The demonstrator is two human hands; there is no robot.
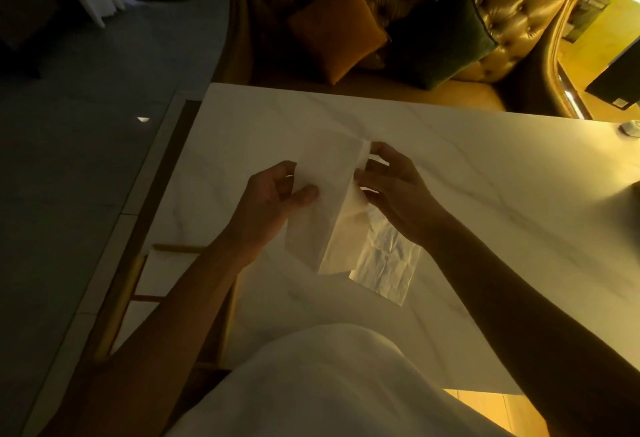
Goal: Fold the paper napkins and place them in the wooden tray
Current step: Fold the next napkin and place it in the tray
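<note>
A white paper napkin [327,194] is held above the marble table [485,201], partly unfolded and hanging down. My left hand [273,201] pinches its left edge with thumb on top. My right hand [391,187] pinches the upper right edge with its fingertips. Below my hands a crinkled, shiny napkin sheet or wrapper [384,263] lies flat on the table. A wooden tray [128,284] with dividers sits at the table's left edge, partly hidden under my left forearm, with white folded napkins [162,273] in its compartments.
A tufted golden sofa [502,31] with an orange cushion [336,27] and a dark green cushion [440,34] stands beyond the table. A small round object [628,128] sits at the far right edge. Dark floor lies to the left.
</note>
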